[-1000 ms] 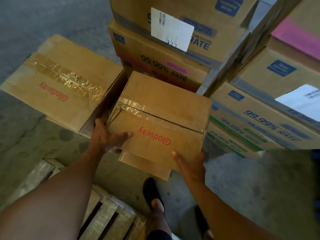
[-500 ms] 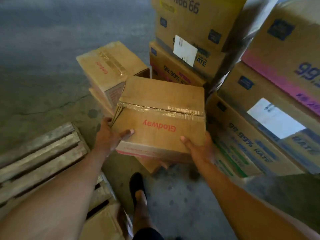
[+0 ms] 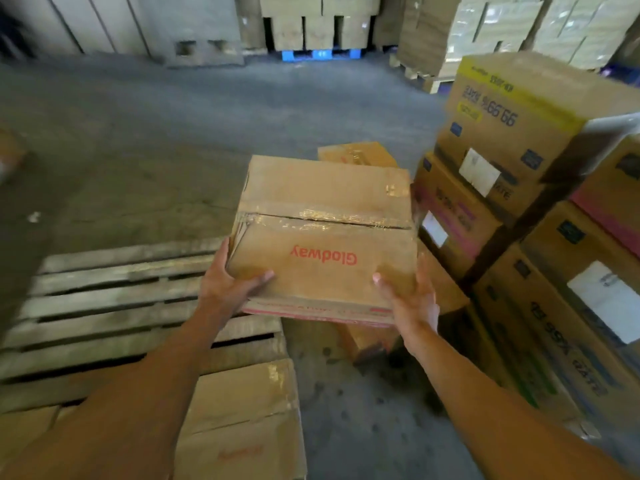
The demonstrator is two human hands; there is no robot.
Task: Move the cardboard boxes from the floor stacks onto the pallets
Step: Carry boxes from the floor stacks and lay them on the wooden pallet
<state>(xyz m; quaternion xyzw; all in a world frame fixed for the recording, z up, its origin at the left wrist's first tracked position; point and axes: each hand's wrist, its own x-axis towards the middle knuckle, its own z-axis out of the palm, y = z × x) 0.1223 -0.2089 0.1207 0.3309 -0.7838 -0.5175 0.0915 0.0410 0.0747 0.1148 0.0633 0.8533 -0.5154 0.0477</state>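
I hold a taped brown cardboard box [image 3: 325, 216] printed "Glodway" in red, lifted in the air at the middle of the view. My left hand [image 3: 227, 284] grips its near left corner, thumb on top. At the near right corner my right hand [image 3: 408, 299] grips it the same way. A wooden pallet [image 3: 104, 306] lies on the floor to the left, its right end just under the box's left edge. One Glodway box [image 3: 242, 420] rests on the pallet's near corner. More Glodway boxes [image 3: 356, 155] sit on the floor behind and below the held one.
A tall stack of printed "99.99% RATE" cartons [image 3: 512, 140] stands close on the right. Grey concrete floor [image 3: 173, 133] stretches ahead. Wrapped pallet loads [image 3: 485, 29] and a blue pallet [image 3: 318, 54] line the far wall.
The box has come up off the floor stack and swung left toward the pallet. My view has risen, showing the far warehouse.
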